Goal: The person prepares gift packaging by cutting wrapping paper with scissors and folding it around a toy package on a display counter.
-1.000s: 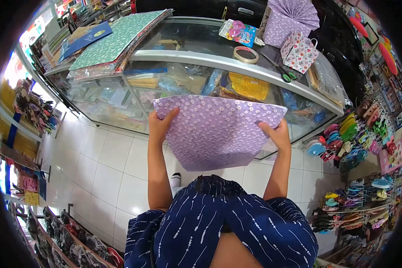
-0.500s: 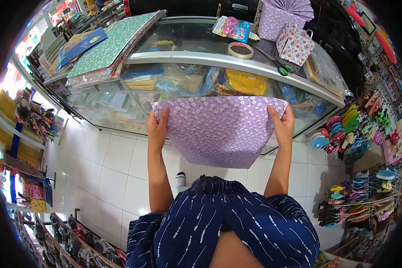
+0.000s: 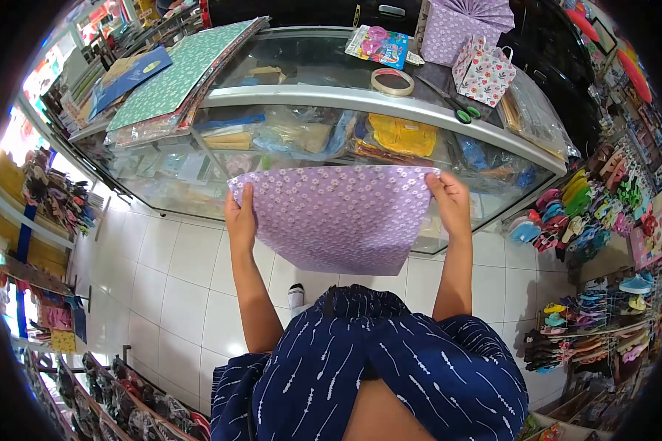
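Observation:
Between my two hands hangs a sheet of purple wrapping paper [image 3: 335, 217] with small white flowers, in front of the glass counter [image 3: 272, 94]. My left hand [image 3: 240, 213] pinches its upper left corner, thumb on the near face and fingers behind. The upper right corner sits in the grip of my right hand [image 3: 451, 202], thumb in front. The sheet's lower edge droops over the tiled floor toward my body.
On the counter lie a roll of tape [image 3: 392, 82], green-handled scissors [image 3: 460, 110], a flowered gift bag [image 3: 484, 71], a purple box [image 3: 456, 33] and a green patterned sheet stack [image 3: 176, 84]. Racks of slippers [image 3: 588, 213] stand to the right.
Both hands have shifted left and slightly down with the purple wrapping paper. My right hand now holds it nearer the very corner.

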Demonstrator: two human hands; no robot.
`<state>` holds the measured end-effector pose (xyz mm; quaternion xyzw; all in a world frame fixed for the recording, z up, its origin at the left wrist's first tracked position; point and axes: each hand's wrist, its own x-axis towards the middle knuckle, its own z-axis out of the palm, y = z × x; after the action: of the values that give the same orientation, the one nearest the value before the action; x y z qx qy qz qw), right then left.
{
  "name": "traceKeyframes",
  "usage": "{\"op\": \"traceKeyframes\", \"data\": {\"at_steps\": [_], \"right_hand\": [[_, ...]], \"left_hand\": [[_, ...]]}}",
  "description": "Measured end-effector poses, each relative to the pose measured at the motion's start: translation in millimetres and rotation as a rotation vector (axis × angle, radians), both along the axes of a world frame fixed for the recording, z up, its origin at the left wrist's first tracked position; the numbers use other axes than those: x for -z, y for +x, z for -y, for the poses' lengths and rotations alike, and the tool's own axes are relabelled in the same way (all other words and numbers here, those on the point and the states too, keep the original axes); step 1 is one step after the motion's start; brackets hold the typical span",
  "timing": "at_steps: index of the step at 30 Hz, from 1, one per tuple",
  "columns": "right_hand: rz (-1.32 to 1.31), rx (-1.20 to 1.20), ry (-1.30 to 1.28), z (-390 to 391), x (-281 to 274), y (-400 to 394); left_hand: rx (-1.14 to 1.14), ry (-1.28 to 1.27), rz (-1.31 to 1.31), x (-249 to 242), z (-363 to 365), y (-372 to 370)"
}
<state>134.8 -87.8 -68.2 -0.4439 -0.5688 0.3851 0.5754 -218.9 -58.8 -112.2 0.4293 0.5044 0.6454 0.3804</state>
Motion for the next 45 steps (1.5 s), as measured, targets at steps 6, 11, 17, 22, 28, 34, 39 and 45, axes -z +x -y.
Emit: {"op": "traceKeyframes", "data": {"at_steps": [6, 11, 17, 22, 28, 34, 39, 45], "right_hand": [[-0.001, -0.176, -0.018, -3.4, 1.2, -29.4], [0.057, -0.269, -0.086, -14.7, 5.8, -46.8], [0.322, -0.221, 0.006, -30.4, -6.3, -93.3], [0.441, -0.259, 0.224, -41.3, -15.3, -134.5], [0.567, -0.232, 0.191, -46.6, -23.9, -155.3], [0.442, -0.262, 0.149, -47.9, -30.0, -166.3], [0.499, -0.149, 0.292, -59.0, -19.2, -181.7], [0.548, -0.143, 0.329, -60.3, 6.2, -175.0]], "left_hand": [[-0.059, -0.02, -0.019, 21.5, -1.3, -36.0], [-0.114, -0.091, -0.044, 32.6, -5.3, -61.2], [-0.663, 0.373, -0.732, -8.1, -18.3, -37.7], [0.167, 0.492, -0.878, -83.7, -0.4, 34.4], [0.295, 0.486, -0.829, -74.3, -25.0, 22.4], [0.3, 0.542, -0.724, -82.6, -36.6, 1.4], [0.247, 0.594, -0.744, -85.0, -46.4, 0.5], [0.062, 0.693, -0.808, -107.8, -52.8, -8.5]]}}
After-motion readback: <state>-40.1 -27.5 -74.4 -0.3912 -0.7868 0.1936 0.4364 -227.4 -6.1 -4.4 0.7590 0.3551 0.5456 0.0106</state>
